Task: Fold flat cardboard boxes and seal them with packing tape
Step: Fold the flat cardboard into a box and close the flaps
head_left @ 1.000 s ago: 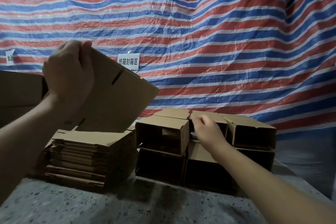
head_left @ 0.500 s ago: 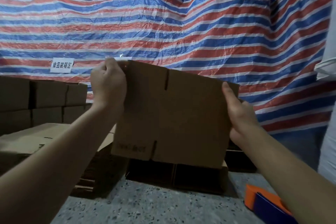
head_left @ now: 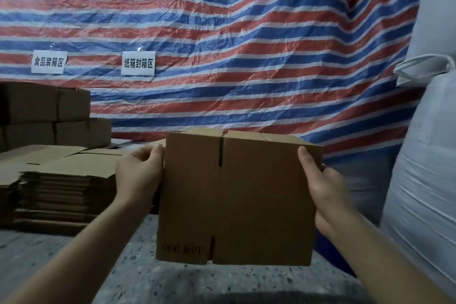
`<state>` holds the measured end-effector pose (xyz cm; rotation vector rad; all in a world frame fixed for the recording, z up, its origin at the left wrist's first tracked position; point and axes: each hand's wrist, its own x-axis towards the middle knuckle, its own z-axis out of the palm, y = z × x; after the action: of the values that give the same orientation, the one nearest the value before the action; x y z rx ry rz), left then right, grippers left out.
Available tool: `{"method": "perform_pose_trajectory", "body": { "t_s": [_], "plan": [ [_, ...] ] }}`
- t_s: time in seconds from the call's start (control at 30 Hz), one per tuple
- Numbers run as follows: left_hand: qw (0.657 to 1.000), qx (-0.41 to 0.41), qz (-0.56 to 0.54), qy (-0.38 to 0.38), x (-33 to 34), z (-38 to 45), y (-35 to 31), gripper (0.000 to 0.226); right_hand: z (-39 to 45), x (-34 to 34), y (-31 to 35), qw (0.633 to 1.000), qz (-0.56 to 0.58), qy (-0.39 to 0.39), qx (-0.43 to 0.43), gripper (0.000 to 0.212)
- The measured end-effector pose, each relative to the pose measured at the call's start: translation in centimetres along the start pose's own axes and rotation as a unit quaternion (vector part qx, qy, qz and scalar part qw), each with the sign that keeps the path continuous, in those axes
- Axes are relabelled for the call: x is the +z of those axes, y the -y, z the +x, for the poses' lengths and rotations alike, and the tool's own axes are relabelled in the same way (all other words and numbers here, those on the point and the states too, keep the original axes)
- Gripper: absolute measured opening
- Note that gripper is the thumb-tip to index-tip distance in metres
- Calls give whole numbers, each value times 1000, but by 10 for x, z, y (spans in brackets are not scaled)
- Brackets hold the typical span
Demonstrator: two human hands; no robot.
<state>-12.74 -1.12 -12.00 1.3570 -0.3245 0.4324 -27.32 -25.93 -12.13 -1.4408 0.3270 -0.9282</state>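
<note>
Two hands hold one flat cardboard box (head_left: 237,200) upright above the speckled worktop (head_left: 138,279): the left hand (head_left: 139,175) grips its 9 o'clock edge, the right hand (head_left: 320,187) its 3 o'clock edge. Flat boxes (head_left: 61,185) are stacked at 9 o'clock, white sacks (head_left: 424,180) close at 3 o'clock.

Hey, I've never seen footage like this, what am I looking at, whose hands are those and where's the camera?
No machine here: a person wears a camera on the head, looking forward and down, so you see their own arms. The left hand and right hand grip the side edges of a flat cardboard box, held upright above a speckled table. A stack of flat boxes lies on the left, with folded boxes behind it. A striped tarp with two signs hangs behind.
</note>
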Motion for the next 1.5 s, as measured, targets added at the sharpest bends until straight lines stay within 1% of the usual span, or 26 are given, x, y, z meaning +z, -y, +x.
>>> {"method": "perform_pose_trajectory", "body": {
  "t_s": [0.03,0.07,0.1,0.13,0.23,0.27,0.3,0.4,0.43,0.53,0.67,0.73,0.8,0.9,1.0,1.1,1.2,1.3,1.4,1.5],
  "plan": [
    [1000,-3,-12,-4,-4,-2,-1,15,-2,-2,-2,1000,0,5,2,46],
    [1000,-2,-14,-12,-7,-4,-2,8,-4,-5,-4,1000,-2,8,5,47],
    [1000,0,-11,-16,-10,-7,-3,9,-6,-8,-5,1000,-5,8,5,50],
    [1000,-2,-9,-17,-11,-11,-2,17,-9,-10,-7,1000,-11,7,5,52],
    [998,-51,-8,-28,-13,-26,0,59,-24,-17,-20,1000,-24,6,14,61],
    [998,-58,-1,-20,-13,-32,2,65,-29,-19,-25,999,-27,8,21,63],
    [998,-61,12,0,-11,-39,4,67,-35,-20,-30,999,-28,8,28,64],
    [994,-61,42,81,0,-63,8,62,-43,-24,-36,999,-23,10,23,66],
    [993,-61,41,94,4,-70,7,59,-43,-25,-34,999,-26,17,22,68],
    [994,-74,13,86,14,-76,5,44,-37,-30,-27,998,-30,47,30,75],
    [991,-102,-4,88,16,-68,4,37,-24,-35,-10,996,16,80,27,73],
    [991,-100,-9,89,18,-66,5,35,-16,-36,-1,993,20,109,29,70],
    [991,-96,-11,92,22,-65,4,36,-11,-35,5,988,5,145,53,64],
    [988,-125,-2,89,29,-60,2,43,-9,-31,5,980,-39,179,73,46],
    [983,-158,-6,97,34,-53,0,47,-6,-30,7,980,-38,181,75,43],
    [980,-167,-4,105,38,-45,-1,51,-2,-32,14,981,-19,177,72,37],
    [977,-166,16,130,38,-44,5,54,-4,-28,8,981,-36,164,92,42],
    [975,-164,18,151,37,-44,8,53,-11,-24,5,985,-50,142,90,43],
    [963,-180,9,200,37,-40,-2,47,-16,-18,11,991,-44,106,70,41],
    [936,-226,-42,268,35,-39,-12,45,-27,-8,14,995,-34,79,51,47]
  ]
}}
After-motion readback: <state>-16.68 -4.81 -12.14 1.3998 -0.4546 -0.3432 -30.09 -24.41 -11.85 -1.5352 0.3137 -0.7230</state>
